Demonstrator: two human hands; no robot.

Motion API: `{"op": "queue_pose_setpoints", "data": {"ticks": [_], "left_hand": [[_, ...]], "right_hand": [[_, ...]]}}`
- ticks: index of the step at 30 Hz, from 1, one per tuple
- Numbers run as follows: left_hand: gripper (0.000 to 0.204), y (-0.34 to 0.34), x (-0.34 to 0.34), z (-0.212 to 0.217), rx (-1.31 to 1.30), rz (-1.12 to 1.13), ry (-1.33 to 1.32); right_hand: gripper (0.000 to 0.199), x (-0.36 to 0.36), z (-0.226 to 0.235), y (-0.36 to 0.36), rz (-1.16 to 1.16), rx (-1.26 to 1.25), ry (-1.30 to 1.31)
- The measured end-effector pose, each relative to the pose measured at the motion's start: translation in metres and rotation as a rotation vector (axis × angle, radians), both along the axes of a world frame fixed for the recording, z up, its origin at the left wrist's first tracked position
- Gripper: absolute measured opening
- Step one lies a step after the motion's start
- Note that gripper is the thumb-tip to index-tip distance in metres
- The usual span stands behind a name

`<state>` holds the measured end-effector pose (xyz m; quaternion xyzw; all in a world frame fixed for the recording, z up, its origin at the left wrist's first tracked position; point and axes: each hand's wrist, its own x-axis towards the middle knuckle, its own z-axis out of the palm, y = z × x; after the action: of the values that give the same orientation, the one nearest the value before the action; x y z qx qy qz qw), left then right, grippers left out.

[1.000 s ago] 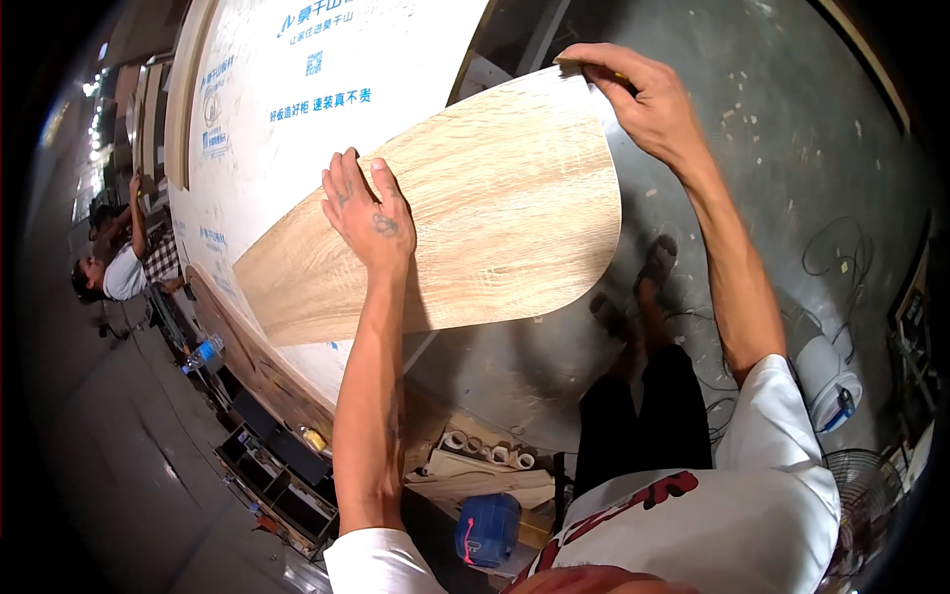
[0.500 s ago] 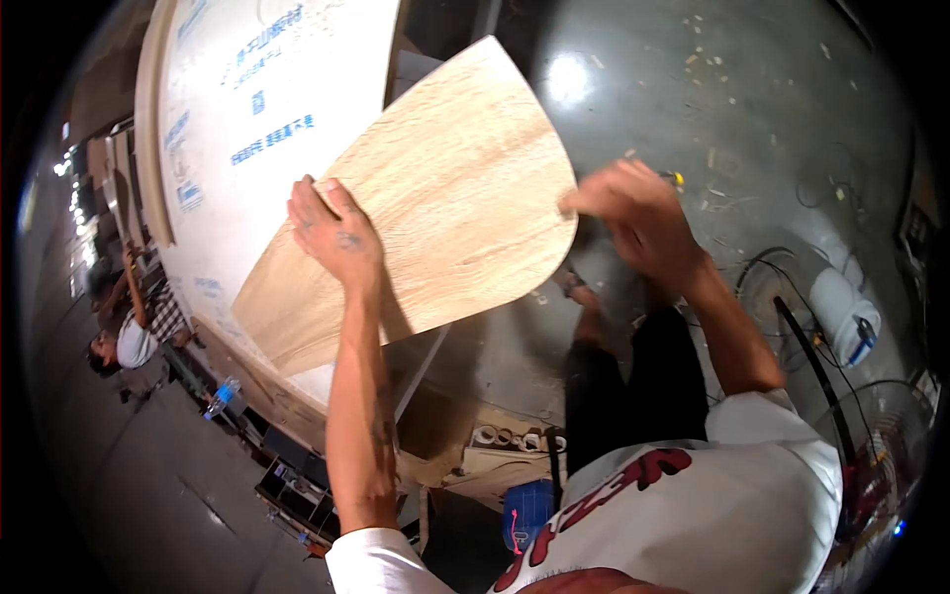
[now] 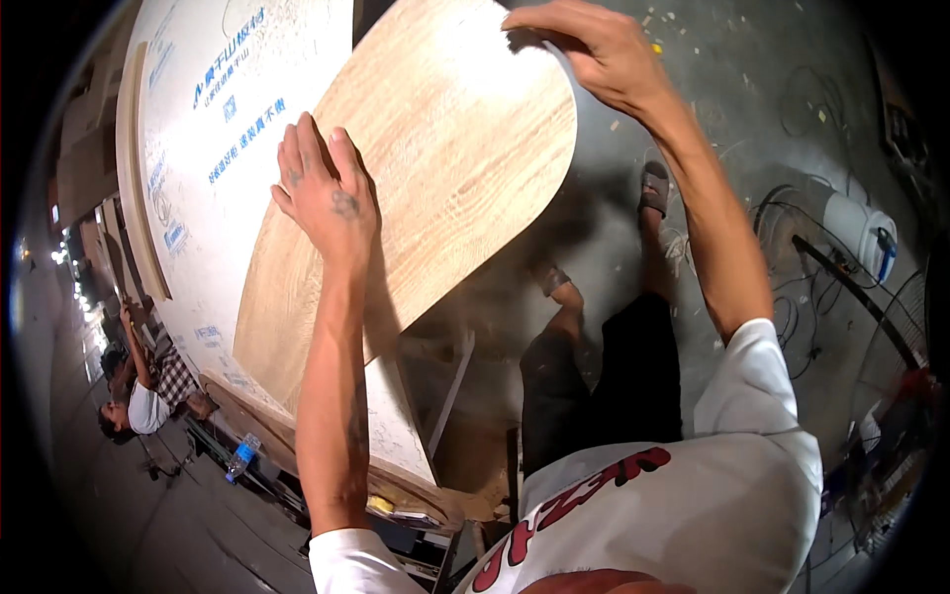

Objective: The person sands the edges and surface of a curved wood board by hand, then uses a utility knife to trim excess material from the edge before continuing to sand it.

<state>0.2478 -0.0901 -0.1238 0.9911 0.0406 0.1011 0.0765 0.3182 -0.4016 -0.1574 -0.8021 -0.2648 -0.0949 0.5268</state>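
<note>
A wood-grain board (image 3: 465,163) with a rounded end lies over a large white printed sheet (image 3: 188,119), and its curved end reaches out past the sheet's edge. My left hand (image 3: 332,203) rests on the board near its left long side, fingers extended and slightly apart. At the far part of the rounded end, my right hand (image 3: 609,54) has its thumb and fingers closed on the board's edge. Its fingertips are partly in shadow, and whatever may lie under them is hidden.
A long wooden strip (image 3: 139,178) runs along the sheet's left side. A water bottle (image 3: 242,457) and another person (image 3: 148,408) are at the lower left. At right are a white bucket (image 3: 857,233), cables and a fan (image 3: 896,346). Scraps litter the floor.
My right hand has moved away from me along the curved edge. The board has turned and shifted, its rounded end now farther up in view. My left hand stays on it.
</note>
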Motion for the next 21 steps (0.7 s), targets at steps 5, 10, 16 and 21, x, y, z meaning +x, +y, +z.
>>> {"op": "queue_pose_setpoints", "data": {"ticks": [5,10,16,21], "left_hand": [[0.056,-0.001,-0.001,0.0,-0.076,-0.057,-0.027],[0.06,0.001,-0.006,-0.003,-0.063,-0.005,-0.008],[0.061,0.011,-0.007,-0.007,-0.047,-0.035,-0.005],[0.06,0.01,-0.004,-0.008,-0.072,-0.093,-0.044]], "right_hand": [[0.044,-0.093,0.009,0.009,-0.314,-0.023,0.05],[0.047,-0.166,-0.007,0.066,-0.671,-0.088,-0.067],[0.037,-0.127,-0.014,0.048,-0.71,-0.041,-0.136],[0.028,-0.086,0.012,0.03,-0.515,0.165,0.105]]}}
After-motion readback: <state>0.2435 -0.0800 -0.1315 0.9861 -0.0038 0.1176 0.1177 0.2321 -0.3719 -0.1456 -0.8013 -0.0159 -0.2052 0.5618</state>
